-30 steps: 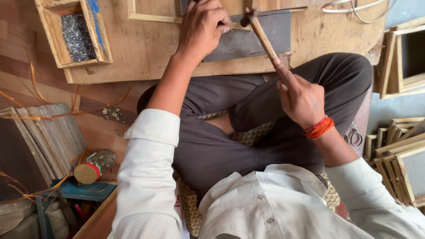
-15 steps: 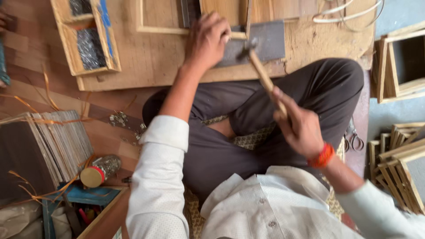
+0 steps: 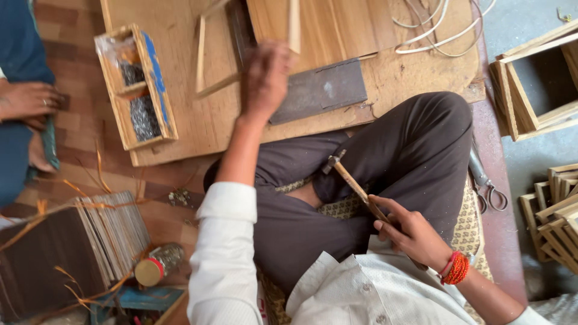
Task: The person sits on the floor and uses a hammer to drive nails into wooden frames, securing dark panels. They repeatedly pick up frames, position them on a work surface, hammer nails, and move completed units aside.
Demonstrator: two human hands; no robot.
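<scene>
Left hand (image 3: 265, 78) grasping wooden frame (image 3: 241, 45) at 12 o'clock; right hand (image 3: 409, 232) clenched around hammer (image 3: 352, 183) over lap, 4 o'clock.

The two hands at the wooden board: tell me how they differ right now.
The left hand is stretched out over the wooden board, blurred, at a thin wooden frame; the right hand is drawn back near the lap. The right hand closes its grip on a hammer; whether the left hand grips the frame I cannot tell. The right wrist wears an orange thread band; the left wrist is bare. Both have white sleeves.
</scene>
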